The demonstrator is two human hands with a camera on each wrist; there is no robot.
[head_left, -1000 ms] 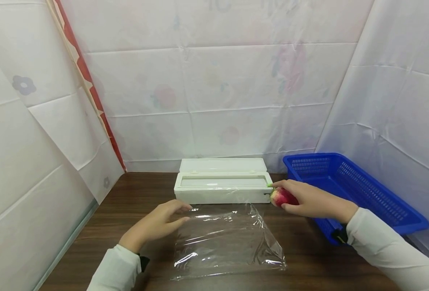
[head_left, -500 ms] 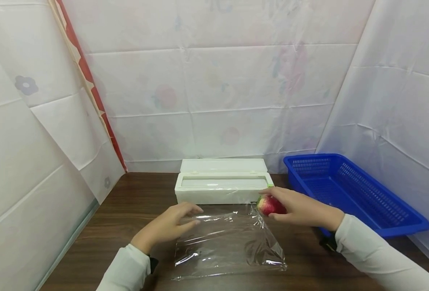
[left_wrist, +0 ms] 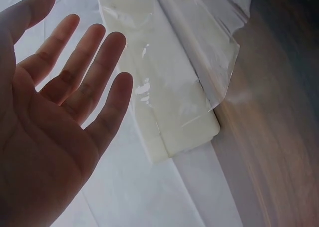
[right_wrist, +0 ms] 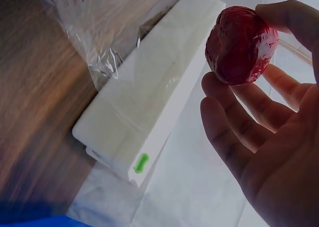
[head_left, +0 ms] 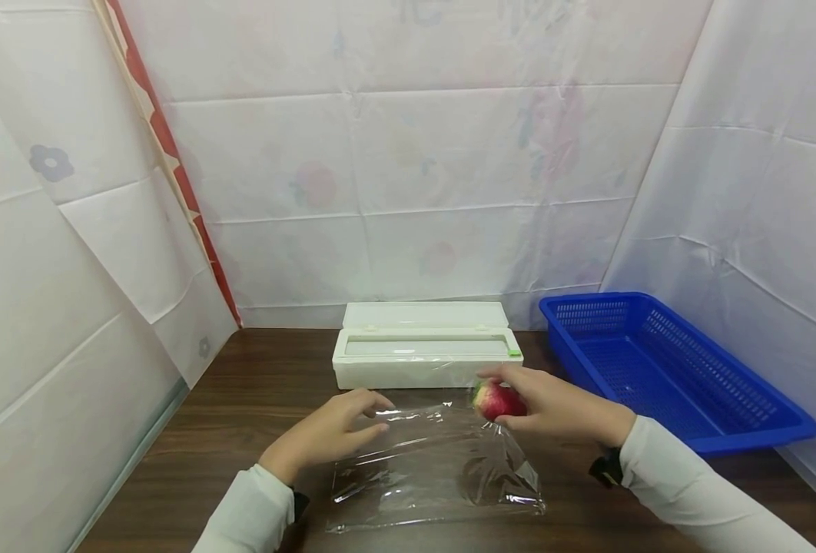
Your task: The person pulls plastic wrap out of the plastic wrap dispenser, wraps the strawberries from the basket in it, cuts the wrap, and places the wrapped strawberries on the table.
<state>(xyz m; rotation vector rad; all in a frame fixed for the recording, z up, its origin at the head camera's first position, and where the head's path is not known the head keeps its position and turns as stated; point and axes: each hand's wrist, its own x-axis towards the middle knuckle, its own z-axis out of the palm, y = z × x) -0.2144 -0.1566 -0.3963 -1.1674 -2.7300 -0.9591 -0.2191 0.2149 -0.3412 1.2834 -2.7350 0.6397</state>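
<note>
In the head view my right hand (head_left: 553, 405) pinches a small red fruit (head_left: 499, 401) with a pale yellowish patch and a green end. The fruit is above the far right part of a clear sheet of cling film (head_left: 436, 468). In the right wrist view, thumb and fingertips hold the wrinkled, shiny red fruit (right_wrist: 241, 45) from both sides. My left hand (head_left: 332, 430) is over the film's left edge with fingers apart and nothing in them. The left wrist view has this left hand (left_wrist: 60, 112) palm showing, beside the white dispenser box (left_wrist: 154, 82).
Behind the film stands the white cling film box (head_left: 429, 374) with its lid raised and a green mark at its right end. A blue plastic basket (head_left: 574, 369) sits at the right. White sheeting (head_left: 436, 153) encloses the dark wooden table (head_left: 242, 384).
My right hand has carried the red fruit leftward, from beside the box's right end to above the film. The left hand has shifted slightly right. Box and basket stay put.
</note>
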